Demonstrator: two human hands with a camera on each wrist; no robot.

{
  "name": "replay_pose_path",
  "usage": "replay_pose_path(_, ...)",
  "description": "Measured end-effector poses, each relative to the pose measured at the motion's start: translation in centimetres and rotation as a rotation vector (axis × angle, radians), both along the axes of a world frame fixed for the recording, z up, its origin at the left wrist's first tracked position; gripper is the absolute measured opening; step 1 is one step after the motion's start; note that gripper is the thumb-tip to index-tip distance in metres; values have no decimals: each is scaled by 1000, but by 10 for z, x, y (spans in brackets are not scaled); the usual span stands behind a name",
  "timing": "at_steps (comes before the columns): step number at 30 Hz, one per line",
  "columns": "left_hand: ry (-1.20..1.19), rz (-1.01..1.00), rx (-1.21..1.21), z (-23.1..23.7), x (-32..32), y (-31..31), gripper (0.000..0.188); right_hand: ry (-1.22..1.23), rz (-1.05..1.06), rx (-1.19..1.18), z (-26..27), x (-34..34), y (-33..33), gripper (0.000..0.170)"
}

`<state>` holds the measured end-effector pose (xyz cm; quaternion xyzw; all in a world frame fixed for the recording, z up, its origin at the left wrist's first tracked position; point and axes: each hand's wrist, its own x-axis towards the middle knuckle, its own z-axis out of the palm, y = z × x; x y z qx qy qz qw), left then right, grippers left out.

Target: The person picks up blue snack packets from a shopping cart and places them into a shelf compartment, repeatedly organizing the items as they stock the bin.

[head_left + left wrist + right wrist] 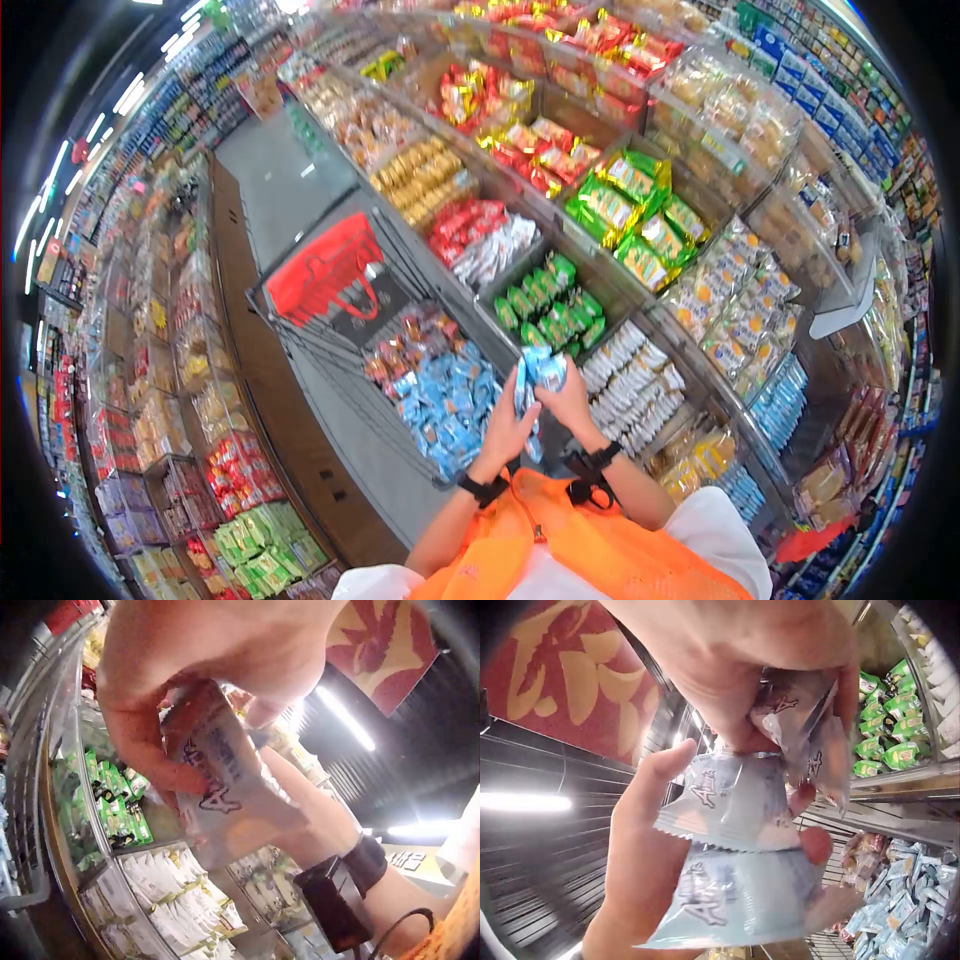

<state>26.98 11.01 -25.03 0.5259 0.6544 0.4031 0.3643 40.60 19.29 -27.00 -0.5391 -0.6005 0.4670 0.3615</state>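
Head view, lower centre, I see the left hand (511,424) and right hand (570,402) pinching pale-blue packets (546,368) right of a blue pile (448,402), apparently gathering or counting, so my next move calls for a light, secure grip

I count one cart (405,270); one red bag (325,265); two black wrist straps (483,490); at least four blue packets (735,900) between my left grip (510,432) and right grip (570,402); the cart's pile (455,405) too many to count.
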Motion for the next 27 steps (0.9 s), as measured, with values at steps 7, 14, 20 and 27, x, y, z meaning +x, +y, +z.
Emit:
replay_pose_path(7, -169, -75, -117, 15, 9, -11, 55, -1, -69, -56, 24, 24, -31, 52)
replay_pose_path(14, -275, -434, -99, 35, 0, 15, 53, -239, -252, 80, 59, 40, -45, 55)
replay_pose_path(20, -469, -583, -128, 2, 19, 37, 52, -218, -347, 92, 75, 63, -66, 74)
replay_pose_path(27, -779, -949, -297, 73, 37, 14, 59, -244, -489, 34, 143, 86, -122, 63)
